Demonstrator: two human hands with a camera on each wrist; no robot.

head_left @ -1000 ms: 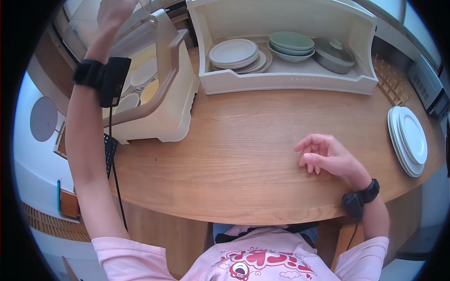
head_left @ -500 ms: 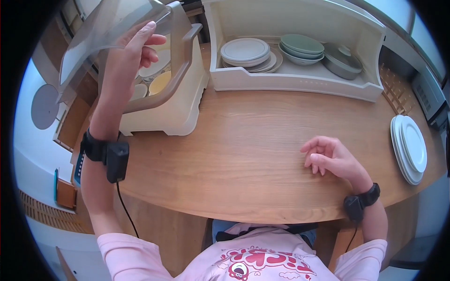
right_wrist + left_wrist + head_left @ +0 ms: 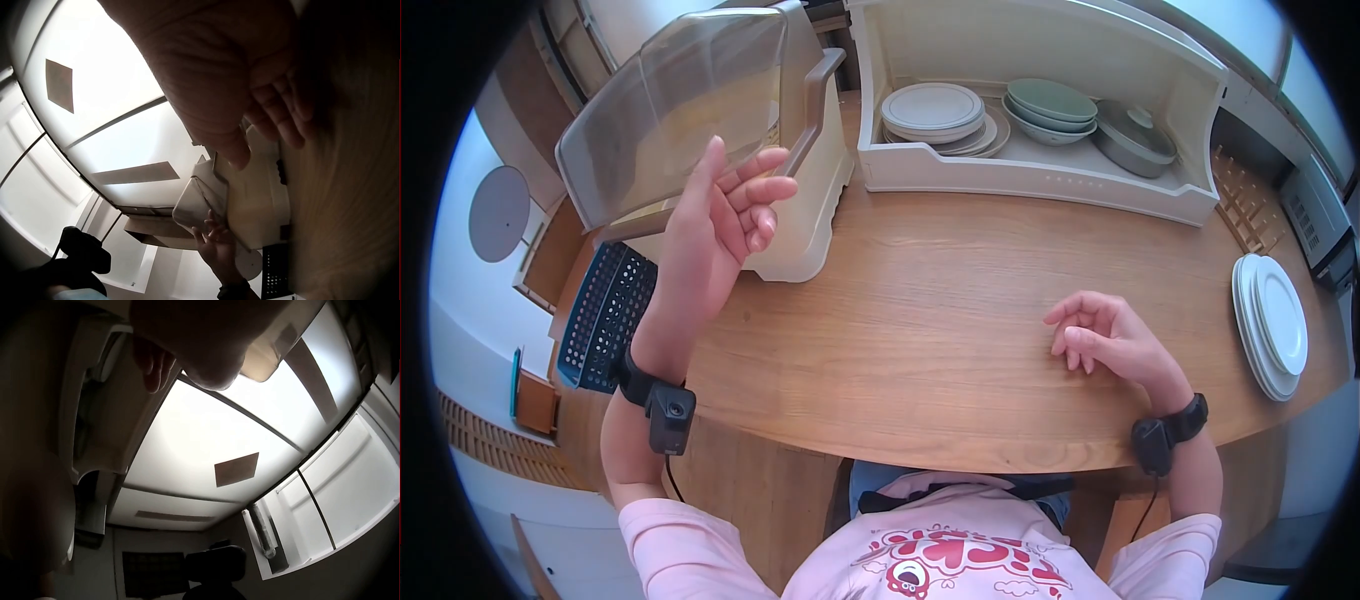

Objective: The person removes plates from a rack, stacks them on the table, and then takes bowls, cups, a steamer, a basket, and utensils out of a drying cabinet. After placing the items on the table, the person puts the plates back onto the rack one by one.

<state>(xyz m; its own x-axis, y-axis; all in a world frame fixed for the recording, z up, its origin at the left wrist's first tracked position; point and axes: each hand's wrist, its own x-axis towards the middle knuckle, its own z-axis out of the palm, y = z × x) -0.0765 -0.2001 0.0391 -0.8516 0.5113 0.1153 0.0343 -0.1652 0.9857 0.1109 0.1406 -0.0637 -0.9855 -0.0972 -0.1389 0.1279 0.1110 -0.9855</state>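
My left hand (image 3: 730, 215) is raised above the table's left side, palm up and fingers loosely curled, holding nothing. Just behind it stands a cream dish cabinet (image 3: 815, 190) with its smoky translucent lid (image 3: 675, 110) down; whether my index fingertip touches the lid's lower edge is unclear. My right hand (image 3: 1100, 335) rests on the wooden table (image 3: 940, 300) with relaxed, slightly curled fingers and nothing in it. The left wrist view shows only the dark palm (image 3: 206, 337) against the ceiling. In the right wrist view, the right hand's fingers (image 3: 275, 106) hang over the table.
An open cream cabinet (image 3: 1040, 185) at the back holds stacked plates (image 3: 930, 110), green bowls (image 3: 1050, 100) and a grey lidded pot (image 3: 1135, 130). White plates (image 3: 1270, 310) are stacked at the right edge. A blue perforated basket (image 3: 605, 315) lies at the left edge.
My left hand brought the translucent lid down from high up over the left cabinet, then let it go and dropped lower. The right hand has stayed in place.
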